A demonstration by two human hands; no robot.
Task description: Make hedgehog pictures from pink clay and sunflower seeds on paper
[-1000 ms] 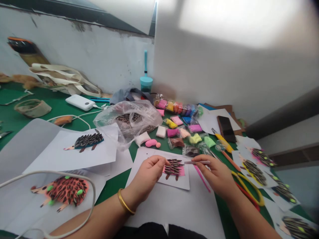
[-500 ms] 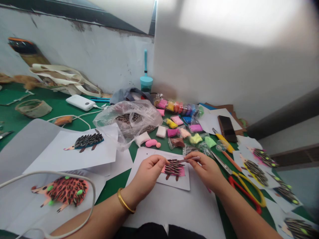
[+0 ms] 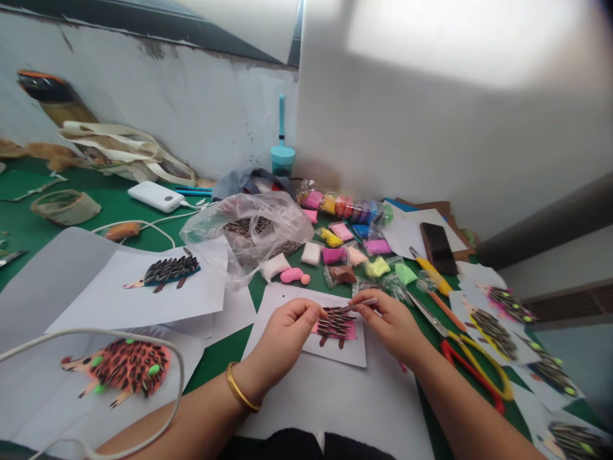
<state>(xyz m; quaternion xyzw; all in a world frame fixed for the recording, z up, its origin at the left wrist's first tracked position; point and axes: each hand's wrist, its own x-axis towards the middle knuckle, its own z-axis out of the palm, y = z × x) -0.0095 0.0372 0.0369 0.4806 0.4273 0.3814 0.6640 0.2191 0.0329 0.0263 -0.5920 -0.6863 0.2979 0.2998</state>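
Note:
A small pink clay hedgehog (image 3: 335,324) studded with striped seeds lies on a white card (image 3: 357,351) in front of me. My left hand (image 3: 285,335) rests at its left edge with fingers pinched together; what they pinch is hidden. My right hand (image 3: 390,322) grips metal tweezers (image 3: 360,305), whose tips touch the seeds at the hedgehog's top right.
A clear bag of seeds (image 3: 253,233) sits behind the card, with coloured clay packets (image 3: 352,252) to its right. Scissors (image 3: 472,364), a phone (image 3: 435,246) and finished hedgehog cards (image 3: 498,329) lie right. Two more hedgehogs (image 3: 119,367) lie on paper at left, crossed by a white cable (image 3: 179,377).
My right hand has moved left with the tweezers, bringing their tips from off to the right onto the hedgehog's seeds. The left hand has stayed in place.

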